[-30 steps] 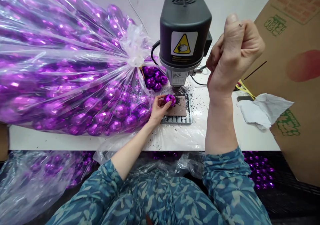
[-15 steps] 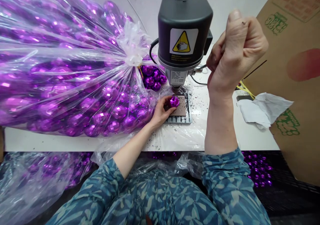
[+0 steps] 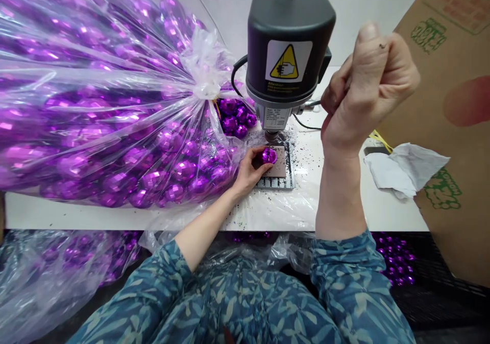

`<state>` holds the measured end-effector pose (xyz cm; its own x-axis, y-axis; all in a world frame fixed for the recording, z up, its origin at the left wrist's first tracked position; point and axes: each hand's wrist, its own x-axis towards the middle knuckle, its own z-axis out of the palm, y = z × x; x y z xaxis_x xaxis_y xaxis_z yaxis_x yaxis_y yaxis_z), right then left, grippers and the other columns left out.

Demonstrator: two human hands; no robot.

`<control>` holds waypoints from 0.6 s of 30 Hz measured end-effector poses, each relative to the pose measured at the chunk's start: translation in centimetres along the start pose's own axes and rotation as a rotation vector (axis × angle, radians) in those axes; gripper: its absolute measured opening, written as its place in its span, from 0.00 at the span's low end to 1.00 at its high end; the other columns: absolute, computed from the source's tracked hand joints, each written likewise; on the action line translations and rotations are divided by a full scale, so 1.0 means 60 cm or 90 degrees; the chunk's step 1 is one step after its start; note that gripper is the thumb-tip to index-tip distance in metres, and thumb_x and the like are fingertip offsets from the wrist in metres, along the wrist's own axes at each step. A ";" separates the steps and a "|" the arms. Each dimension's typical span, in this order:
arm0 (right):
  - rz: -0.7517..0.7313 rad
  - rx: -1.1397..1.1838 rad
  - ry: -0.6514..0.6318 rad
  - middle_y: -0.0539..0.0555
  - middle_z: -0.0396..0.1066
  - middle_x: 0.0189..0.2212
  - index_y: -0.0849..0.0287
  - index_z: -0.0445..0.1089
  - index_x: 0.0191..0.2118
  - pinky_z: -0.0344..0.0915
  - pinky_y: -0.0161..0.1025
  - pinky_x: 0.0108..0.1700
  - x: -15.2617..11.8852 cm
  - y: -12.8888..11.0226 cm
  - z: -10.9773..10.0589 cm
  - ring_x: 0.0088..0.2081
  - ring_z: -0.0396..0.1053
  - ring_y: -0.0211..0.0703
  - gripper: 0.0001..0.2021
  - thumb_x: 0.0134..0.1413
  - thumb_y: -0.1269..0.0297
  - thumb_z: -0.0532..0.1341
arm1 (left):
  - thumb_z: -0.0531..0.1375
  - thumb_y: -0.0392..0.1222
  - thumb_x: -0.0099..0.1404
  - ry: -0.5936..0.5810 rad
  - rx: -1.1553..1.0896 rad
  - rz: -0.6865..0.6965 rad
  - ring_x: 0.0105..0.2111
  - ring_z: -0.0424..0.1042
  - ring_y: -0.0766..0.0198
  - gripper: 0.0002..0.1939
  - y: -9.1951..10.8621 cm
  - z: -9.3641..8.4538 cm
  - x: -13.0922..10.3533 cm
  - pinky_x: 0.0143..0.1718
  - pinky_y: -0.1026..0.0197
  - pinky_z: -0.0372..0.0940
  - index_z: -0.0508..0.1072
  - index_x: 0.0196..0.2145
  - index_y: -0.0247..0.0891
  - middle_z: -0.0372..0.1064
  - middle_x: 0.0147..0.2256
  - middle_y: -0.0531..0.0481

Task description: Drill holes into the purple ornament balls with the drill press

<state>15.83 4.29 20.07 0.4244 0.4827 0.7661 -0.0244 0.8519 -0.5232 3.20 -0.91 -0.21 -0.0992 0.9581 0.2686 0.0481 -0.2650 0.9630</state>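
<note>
My left hand (image 3: 249,169) pinches a shiny purple faceted ball (image 3: 269,155) between thumb and fingers. The ball rests over a small flat board (image 3: 279,168) on the slotted metal base (image 3: 289,183) of a black drill press (image 3: 291,38). Just above and behind the ball is the drill's chuck (image 3: 271,136); whether a bit touches the ball I cannot make out. To the right of the motor housing, my right hand (image 3: 369,89) is closed in a raised fist around the drill press lever, which is mostly hidden by the fingers.
A big clear plastic bag (image 3: 115,129) full of purple balls lies on the left. Several loose balls (image 3: 235,117) sit behind its knot. Dark shavings litter the white table (image 3: 306,201). White paper (image 3: 406,168) and a cardboard box (image 3: 451,129) stand right. More purple balls (image 3: 396,260) lie below.
My right hand has come slightly down beside the machine, and a thin rod beyond it has gone out of sight. The left hand stays on the ball. The view has shifted slightly.
</note>
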 end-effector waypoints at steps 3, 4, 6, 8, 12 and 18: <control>-0.002 -0.011 0.003 0.40 0.44 0.12 0.53 0.44 0.21 0.42 0.36 0.22 -0.016 -0.008 -0.006 0.14 0.42 0.26 0.29 0.59 0.43 0.59 | 0.72 0.48 0.58 0.005 0.002 -0.005 0.57 0.72 0.52 0.24 0.001 0.001 0.001 0.63 0.45 0.63 0.72 0.49 0.42 0.74 0.54 0.43; 0.000 -0.022 0.003 0.41 0.44 0.12 0.54 0.44 0.21 0.44 0.36 0.23 -0.022 -0.011 -0.008 0.15 0.43 0.26 0.29 0.60 0.44 0.59 | 0.73 0.47 0.57 0.005 0.002 -0.005 0.57 0.72 0.51 0.24 0.001 0.002 0.001 0.63 0.45 0.63 0.72 0.48 0.42 0.74 0.53 0.43; 0.013 -0.051 0.014 0.42 0.42 0.13 0.54 0.42 0.21 0.46 0.36 0.24 -0.034 -0.016 -0.014 0.15 0.43 0.27 0.30 0.60 0.41 0.58 | 0.72 0.47 0.58 0.005 0.002 0.000 0.57 0.72 0.51 0.23 0.000 0.002 0.002 0.63 0.45 0.63 0.72 0.48 0.42 0.74 0.54 0.42; 0.031 -0.076 0.030 0.43 0.41 0.13 0.55 0.41 0.21 0.46 0.37 0.24 -0.045 -0.020 -0.020 0.16 0.45 0.28 0.31 0.59 0.41 0.59 | 0.72 0.48 0.58 0.006 0.004 0.005 0.57 0.72 0.51 0.23 -0.002 0.003 0.002 0.63 0.44 0.63 0.72 0.49 0.42 0.73 0.54 0.43; 0.048 -0.061 0.029 0.43 0.42 0.13 0.57 0.41 0.21 0.45 0.36 0.24 -0.063 -0.019 -0.033 0.16 0.46 0.27 0.31 0.59 0.46 0.61 | 0.72 0.49 0.58 0.005 0.005 0.012 0.57 0.72 0.52 0.24 -0.006 0.003 0.003 0.63 0.44 0.63 0.72 0.49 0.43 0.74 0.54 0.43; 0.008 -0.019 0.044 0.43 0.40 0.13 0.58 0.41 0.21 0.46 0.35 0.23 -0.078 -0.004 -0.044 0.16 0.47 0.26 0.30 0.58 0.50 0.62 | 0.72 0.46 0.58 0.004 -0.008 0.015 0.57 0.72 0.52 0.23 -0.005 0.003 0.004 0.63 0.46 0.63 0.73 0.49 0.42 0.73 0.54 0.43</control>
<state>16.23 1.30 15.60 0.4862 0.4774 0.7319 -0.0042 0.8388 -0.5444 3.32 -0.60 -0.42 -0.1052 0.9510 0.2907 0.0380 -0.2883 0.9568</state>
